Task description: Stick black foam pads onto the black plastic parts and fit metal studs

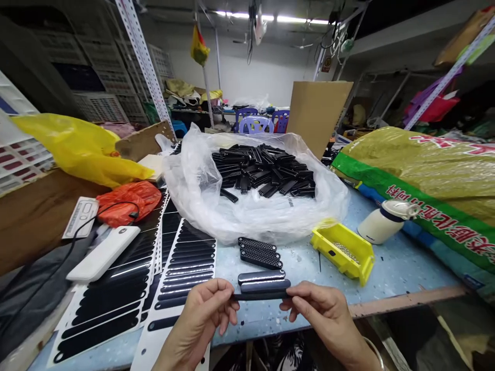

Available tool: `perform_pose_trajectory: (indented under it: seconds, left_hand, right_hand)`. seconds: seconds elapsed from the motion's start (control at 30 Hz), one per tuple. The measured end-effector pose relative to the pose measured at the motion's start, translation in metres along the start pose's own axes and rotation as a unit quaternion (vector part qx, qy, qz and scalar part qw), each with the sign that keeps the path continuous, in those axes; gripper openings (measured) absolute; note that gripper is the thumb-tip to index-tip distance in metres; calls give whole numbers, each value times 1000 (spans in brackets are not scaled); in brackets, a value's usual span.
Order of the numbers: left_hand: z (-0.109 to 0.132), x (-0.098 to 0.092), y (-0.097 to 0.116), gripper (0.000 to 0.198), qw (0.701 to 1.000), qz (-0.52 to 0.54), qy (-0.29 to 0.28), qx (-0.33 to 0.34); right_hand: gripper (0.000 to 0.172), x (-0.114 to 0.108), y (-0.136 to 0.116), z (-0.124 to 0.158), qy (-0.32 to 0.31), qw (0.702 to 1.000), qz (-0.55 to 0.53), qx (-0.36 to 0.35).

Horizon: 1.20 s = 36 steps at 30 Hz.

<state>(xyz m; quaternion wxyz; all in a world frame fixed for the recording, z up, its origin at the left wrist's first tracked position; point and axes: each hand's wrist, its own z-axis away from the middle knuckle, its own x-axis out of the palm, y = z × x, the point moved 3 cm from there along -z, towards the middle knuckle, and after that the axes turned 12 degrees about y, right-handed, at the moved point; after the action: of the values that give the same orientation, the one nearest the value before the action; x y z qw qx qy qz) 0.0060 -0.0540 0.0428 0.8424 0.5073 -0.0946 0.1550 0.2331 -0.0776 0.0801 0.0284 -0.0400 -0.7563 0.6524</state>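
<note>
- My left hand (pixel 203 314) and right hand (pixel 325 315) pinch a black plastic strip (pixel 261 296) by its ends, fingers (pixel 305 294) clamped, near the counter's (pixel 390 268) front edge.
- End grip leaves its middle uncovered.
- Two more strips (pixel 263 282) lie just ahead; a clear plastic bag (pixel 247 219) holds others beyond.

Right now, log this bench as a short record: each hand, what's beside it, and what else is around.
left hand: pinches one end of a black strip
right hand: pinches the strip's other end
beside hands: rounded black bars, perforated black pieces
beyond: clear plastic bag holding a heap of black pieces
also on bench: yellow plastic bin, sheets of black oblongs
</note>
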Motion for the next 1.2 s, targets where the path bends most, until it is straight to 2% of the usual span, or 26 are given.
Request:
perform_pose_trajectory:
  seconds: [0.13,0.2,0.27,0.33,0.43,0.5,0.57,0.77,0.97,1.03,1.1,1.2]
  left_hand:
    - [-9,8,7,30,998,-31,25,51]
    - [-16,10,11,30,995,-44,44,79]
    - [-23,12,16,28,991,-56,58,104]
    - [-27,17,20,26,989,-66,59,117]
    - [-25,26,21,24,989,-67,47,120]
    - [-22,31,17,22,991,-53,49,115]
    - [-19,32,12,21,992,-39,52,104]
    - [-19,27,2,24,995,-31,56,79]
    - [-34,31,8,32,978,-173,45,106]
    - [-41,30,11,33,958,-239,51,150]
    - [-51,26,17,30,913,-320,82,238]
    - [-68,22,28,23,788,-472,131,373]
  right_hand:
    - [16,-16,11,-5,-25,999,-15,28]
    - [18,-28,14,-12,1,1000,9,18]
    - [17,-39,10,-20,54,994,82,-48]
    - [16,-40,2,-29,77,968,179,-155]
    - [19,-26,-4,-35,7,913,278,-299]
    - [16,-16,0,-36,-58,887,309,-340]
    - [17,-12,10,-36,-104,876,324,-342]
    - [17,-11,26,-37,-162,884,343,-273]
    - [13,-12,15,-40,-134,892,352,-251]
    - [12,-20,12,-41,-114,898,345,-247]
    - [12,-33,11,-45,-84,906,340,-238]
    - [12,-54,16,-55,-24,928,324,-182]
